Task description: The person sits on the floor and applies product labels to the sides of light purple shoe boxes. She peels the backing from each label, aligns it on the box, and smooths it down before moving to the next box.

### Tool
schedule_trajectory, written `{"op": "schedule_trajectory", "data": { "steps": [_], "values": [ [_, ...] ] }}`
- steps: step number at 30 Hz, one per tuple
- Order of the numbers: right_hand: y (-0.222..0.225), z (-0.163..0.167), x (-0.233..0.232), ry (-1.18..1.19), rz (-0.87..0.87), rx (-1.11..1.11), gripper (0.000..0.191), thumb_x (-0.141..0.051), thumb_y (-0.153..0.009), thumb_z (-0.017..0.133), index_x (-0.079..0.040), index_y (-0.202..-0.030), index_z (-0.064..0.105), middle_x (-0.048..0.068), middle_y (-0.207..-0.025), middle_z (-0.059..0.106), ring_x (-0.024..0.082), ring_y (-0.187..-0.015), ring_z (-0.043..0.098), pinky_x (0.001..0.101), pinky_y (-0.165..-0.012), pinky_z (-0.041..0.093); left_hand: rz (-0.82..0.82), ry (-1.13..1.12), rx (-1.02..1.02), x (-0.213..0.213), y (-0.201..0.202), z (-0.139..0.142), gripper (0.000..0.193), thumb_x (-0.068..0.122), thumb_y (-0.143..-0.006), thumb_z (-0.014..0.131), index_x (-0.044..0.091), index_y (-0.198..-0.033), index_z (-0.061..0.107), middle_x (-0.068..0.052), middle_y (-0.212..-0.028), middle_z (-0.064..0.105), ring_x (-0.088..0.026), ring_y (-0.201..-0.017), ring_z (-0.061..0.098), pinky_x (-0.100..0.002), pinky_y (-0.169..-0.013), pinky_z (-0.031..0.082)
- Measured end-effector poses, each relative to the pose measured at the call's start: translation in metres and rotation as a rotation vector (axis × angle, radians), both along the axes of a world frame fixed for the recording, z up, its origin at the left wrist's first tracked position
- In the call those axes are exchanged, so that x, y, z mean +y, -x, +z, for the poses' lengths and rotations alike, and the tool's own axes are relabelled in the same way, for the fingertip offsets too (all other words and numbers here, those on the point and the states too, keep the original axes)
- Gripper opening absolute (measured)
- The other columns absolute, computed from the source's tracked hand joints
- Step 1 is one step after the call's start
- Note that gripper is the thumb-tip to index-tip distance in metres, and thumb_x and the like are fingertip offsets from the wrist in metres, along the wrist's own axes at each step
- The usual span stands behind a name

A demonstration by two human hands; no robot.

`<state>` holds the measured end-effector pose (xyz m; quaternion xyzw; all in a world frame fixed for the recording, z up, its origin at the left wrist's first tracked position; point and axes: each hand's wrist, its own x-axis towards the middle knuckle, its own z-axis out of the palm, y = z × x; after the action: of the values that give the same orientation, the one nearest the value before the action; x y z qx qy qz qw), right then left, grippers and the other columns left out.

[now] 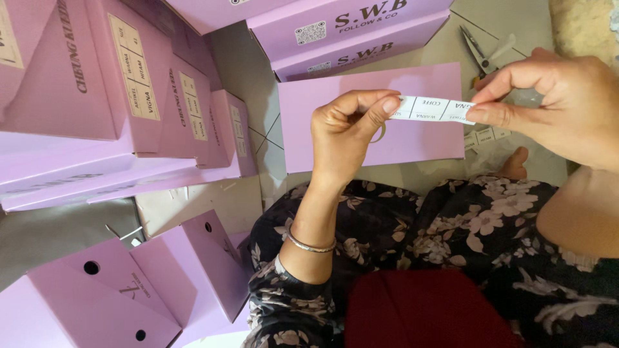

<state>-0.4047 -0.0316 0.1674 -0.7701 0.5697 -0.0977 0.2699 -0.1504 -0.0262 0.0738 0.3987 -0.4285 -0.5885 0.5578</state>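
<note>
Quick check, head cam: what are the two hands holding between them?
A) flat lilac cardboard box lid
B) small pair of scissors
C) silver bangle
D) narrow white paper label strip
D: the left hand and right hand each pinch one end of the narrow white paper label strip between thumb and fingertips, above the flat lilac cardboard box; the small scissors lie untouched on the floor.
</note>
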Motion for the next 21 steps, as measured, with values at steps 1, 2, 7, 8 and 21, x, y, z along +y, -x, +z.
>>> {"op": "schedule_trajectory", "data": {
  "steps": [1, 2, 7, 8, 21],
  "values": [
    [-0.002, 0.000, -0.001, -0.030, -0.030, 0.027, 0.019, -0.017, -0.090, 0.077, -0.006, -0.105, 0.079, 0.006, -0.092, 0.077, 0.014, -0.084, 0.068, 0.0288, -0.073, 0.055, 0.034, 0.038, -0.062, 0.001, 0.001, 0.005, 0.016, 0.013, -0.095, 0.079, 0.003, -0.108, 0.078, 0.000, -0.088, 0.072, -0.004, -0.073, 0.055, -0.022, -0.065, 0.044],
    [-0.003, 0.000, -0.001, -0.060, -0.060, 0.054, 0.019, -0.017, -0.090, 0.077, -0.006, -0.105, 0.079, 0.007, -0.090, 0.077, 0.014, -0.082, 0.068, 0.0291, -0.072, 0.055, 0.078, 0.106, -0.152, 0.001, 0.001, 0.011, 0.016, 0.014, -0.095, 0.079, 0.005, -0.109, 0.078, 0.001, -0.087, 0.071, -0.004, -0.072, 0.056, -0.022, -0.066, 0.046],
    [-0.006, -0.002, -0.001, 0.009, -0.065, -0.055, 0.018, -0.019, -0.092, 0.075, -0.006, -0.104, 0.077, 0.004, -0.092, 0.076, 0.010, -0.080, 0.068, 0.0270, -0.074, 0.054, 0.210, 0.215, -0.399, 0.004, 0.002, 0.030, 0.018, 0.016, -0.093, 0.079, 0.008, -0.110, 0.078, 0.000, -0.082, 0.065, -0.005, -0.067, 0.055, -0.022, -0.062, 0.045],
    [-0.006, -0.002, -0.001, -0.004, -0.093, -0.076, 0.019, -0.020, -0.092, 0.075, -0.007, -0.105, 0.077, 0.004, -0.092, 0.075, 0.010, -0.079, 0.068, 0.0265, -0.072, 0.054, 0.215, 0.208, -0.417, 0.005, 0.003, 0.029, 0.018, 0.016, -0.093, 0.079, 0.008, -0.110, 0.078, 0.000, -0.081, 0.064, -0.006, -0.067, 0.055, -0.022, -0.062, 0.045],
    [0.063, -0.034, -0.001, 0.273, -0.155, -0.289, 0.011, -0.013, -0.110, 0.061, -0.004, -0.118, 0.062, 0.008, -0.114, 0.067, 0.012, -0.103, 0.067, 0.0275, -0.092, 0.055, 0.509, 0.126, -0.517, -0.024, -0.035, 0.042, 0.045, 0.020, -0.096, 0.076, 0.011, -0.138, 0.064, -0.006, -0.095, 0.072, -0.016, -0.083, 0.062, -0.031, -0.077, 0.051]
  ]
}}
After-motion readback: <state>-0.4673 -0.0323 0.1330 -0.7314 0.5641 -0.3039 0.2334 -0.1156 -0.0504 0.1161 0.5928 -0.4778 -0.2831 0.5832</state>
